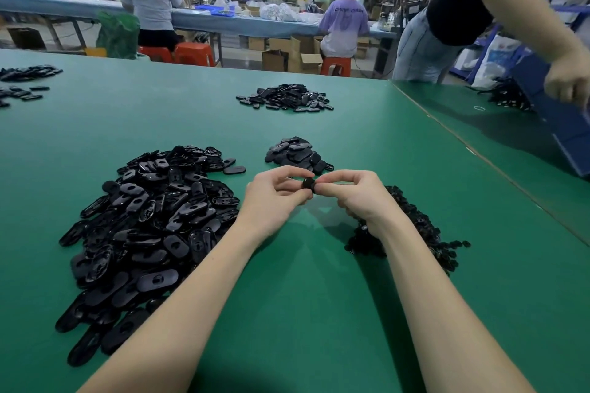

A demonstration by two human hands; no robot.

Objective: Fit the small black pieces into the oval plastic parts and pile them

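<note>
Both hands meet above the green table [319,297]. My left hand [274,198] and my right hand [351,191] pinch one black oval plastic part [308,184] between their fingertips, seen end-on. A big heap of black oval parts [153,226] lies to the left of my left forearm. A heap of small black pieces [424,233] lies under and right of my right wrist. A small pile of oval parts [298,153] sits just beyond my hands.
Another spread of black parts [285,97] lies farther back, and more black parts [22,80] at the far left. A standing person's arm [523,19] reaches over a blue box [555,124] at the right. Seated workers fill the benches behind.
</note>
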